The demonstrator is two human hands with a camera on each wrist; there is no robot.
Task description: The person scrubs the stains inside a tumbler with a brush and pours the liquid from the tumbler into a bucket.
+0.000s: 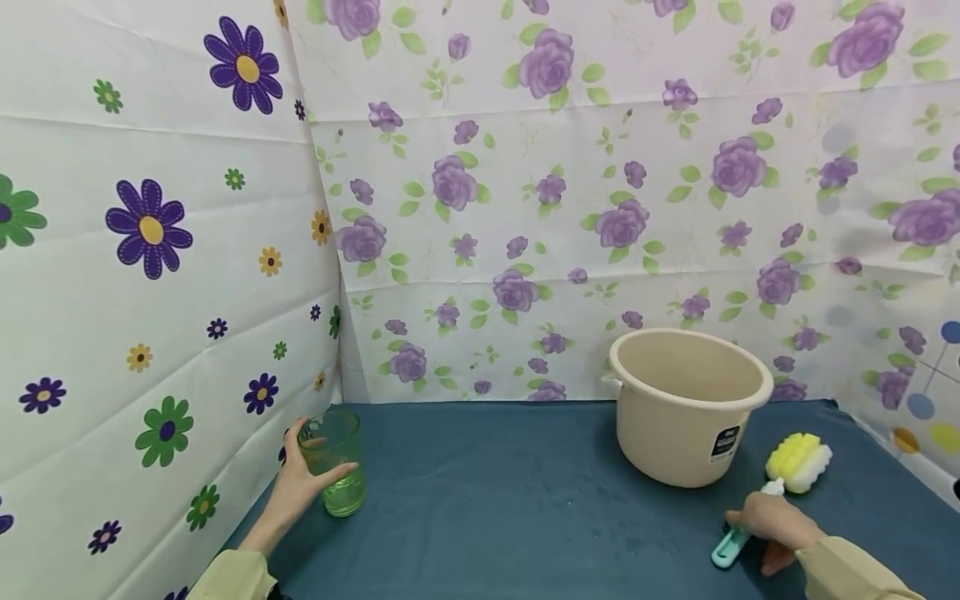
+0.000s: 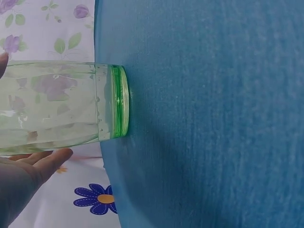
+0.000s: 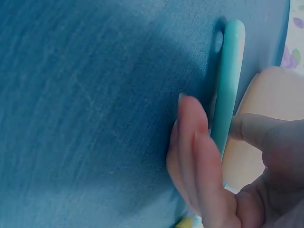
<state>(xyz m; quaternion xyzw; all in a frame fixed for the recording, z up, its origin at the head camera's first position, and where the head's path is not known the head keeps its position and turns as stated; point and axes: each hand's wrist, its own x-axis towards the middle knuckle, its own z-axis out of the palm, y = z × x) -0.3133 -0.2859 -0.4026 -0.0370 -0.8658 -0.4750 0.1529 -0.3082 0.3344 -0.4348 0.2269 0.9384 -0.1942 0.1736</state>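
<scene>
Glass [image 1: 339,446], left of bucket [image 1: 660,442]: probably slippery, fragile, best held mid-wall; left hand [image 1: 300,477] gripped it. Brush [image 1: 793,467], front-right of bucket: probably light; right hand [image 1: 777,520] pinched handle [image 1: 729,549]

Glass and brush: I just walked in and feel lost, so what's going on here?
The person's left hand holds the green glass upright on the left; their right hand grips the brush by its handle on the right. A beige bucket stands behind the brush, a little to its left.
</scene>
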